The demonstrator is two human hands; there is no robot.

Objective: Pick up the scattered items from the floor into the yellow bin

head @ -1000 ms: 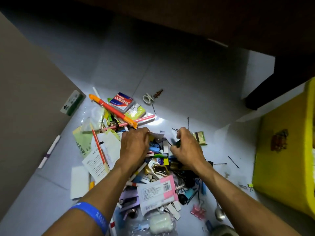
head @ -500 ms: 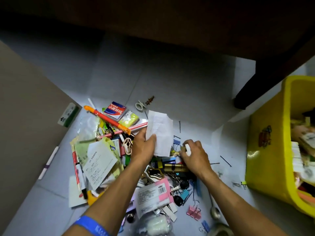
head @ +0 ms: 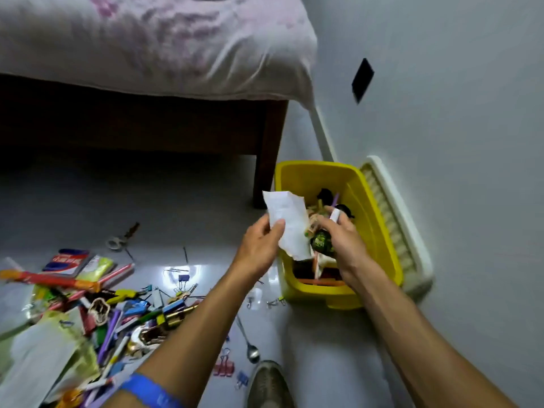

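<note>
The yellow bin [head: 379, 231] stands on the floor by the wall, partly filled with small items. My left hand [head: 259, 245] pinches a crumpled white paper slip [head: 290, 228] at the bin's left rim. My right hand [head: 343, 241] is over the bin and grips a small dark green round item [head: 321, 242] and a small white piece [head: 335, 214]. A pile of scattered stationery [head: 117, 316] lies on the floor at lower left: pens, clips, cards, packets.
A bed with a pale sheet [head: 147, 45] and a dark wooden leg [head: 266, 160] stands behind the bin. A white lid [head: 403, 228] leans between bin and wall. A spoon [head: 248, 343], binder clips [head: 223, 365] and a shoe [head: 269, 384] lie near my arms.
Both hands rose from the pile and swung right to the bin, carrying the paper slip and small items. My view turned right and up, showing the bed and wall.
</note>
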